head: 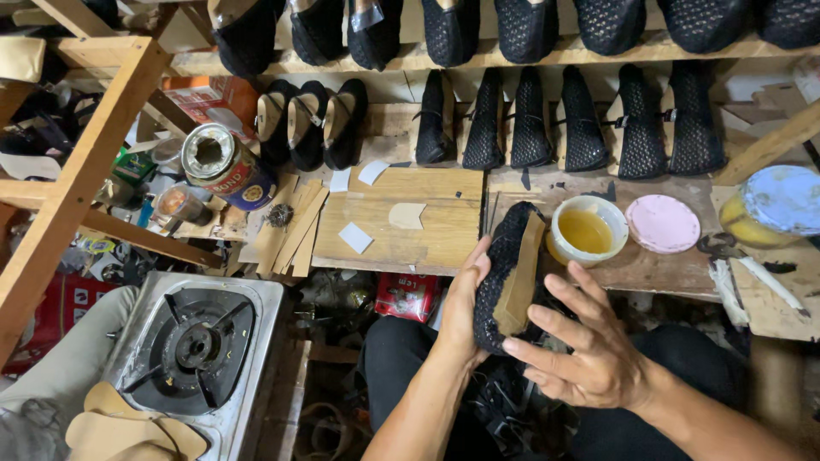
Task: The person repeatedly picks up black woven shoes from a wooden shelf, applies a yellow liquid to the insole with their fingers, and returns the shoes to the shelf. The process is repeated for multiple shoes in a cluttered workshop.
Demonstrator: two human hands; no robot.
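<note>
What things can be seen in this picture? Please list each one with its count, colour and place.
shoe in hand: one, black mesh, with a tan insole, between both hands
shoes on shelves: many, black, two rows at the top
bowl: one, white, yellow liquid inside, on the bench right of the shoe
lid: one, pink, right of the bowl
can: one, metal, open, lying on the left side of the bench
board: one, pale wood, centre of the bench
gas stove: one, steel, bottom left
insoles: a few, tan, on the stove's near corner
left hand: holds the shoe's side
right hand: open, fingers pressing the insole
</note>
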